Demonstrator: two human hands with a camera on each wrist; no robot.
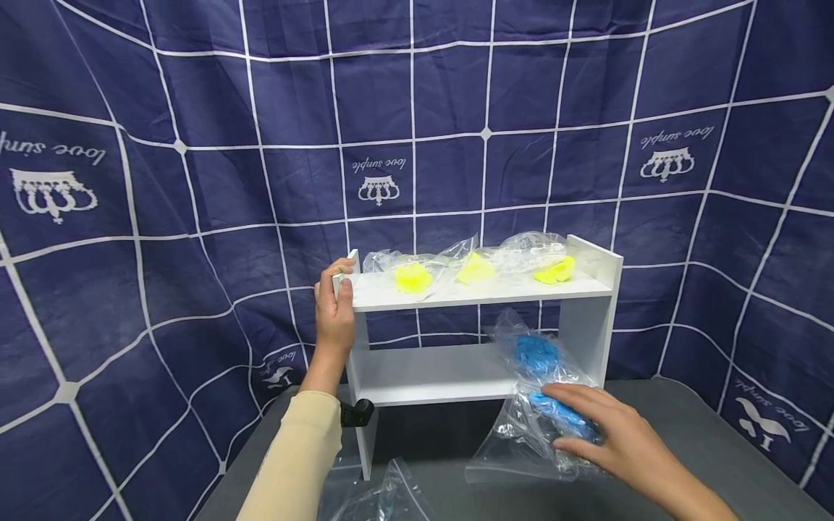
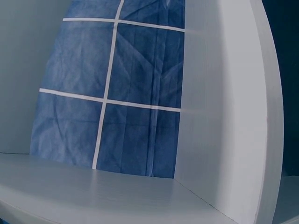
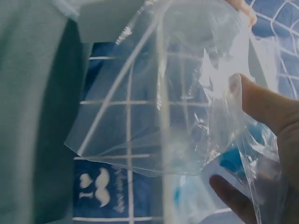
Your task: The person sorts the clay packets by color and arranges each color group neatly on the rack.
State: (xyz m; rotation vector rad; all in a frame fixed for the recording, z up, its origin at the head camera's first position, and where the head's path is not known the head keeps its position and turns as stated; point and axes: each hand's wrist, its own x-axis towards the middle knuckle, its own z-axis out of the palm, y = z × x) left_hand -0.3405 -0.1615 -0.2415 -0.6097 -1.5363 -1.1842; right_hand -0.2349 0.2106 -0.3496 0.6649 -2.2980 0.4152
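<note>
At the left end of the white two-tier shelf (image 1: 449,289), my left hand (image 1: 335,315) grips the top of the side panel. My right hand (image 1: 606,427) holds a clear zip bag with something bright blue inside (image 1: 563,414) between thumb and fingers, in front of the lower tier's right end. Just behind it, another clear bag with a blue item (image 1: 537,354) rests on the lower tier. In the right wrist view the loose clear plastic (image 3: 140,93) hangs beside my thumb. The kind of blue item is not clear through the plastic.
Along the top tier lie clear bags with yellow items (image 1: 413,278). More clear zip bags (image 1: 384,499) lie on the dark grey tabletop (image 1: 449,449) at the front left. A navy checked cloth (image 1: 449,94) hangs behind and on both sides.
</note>
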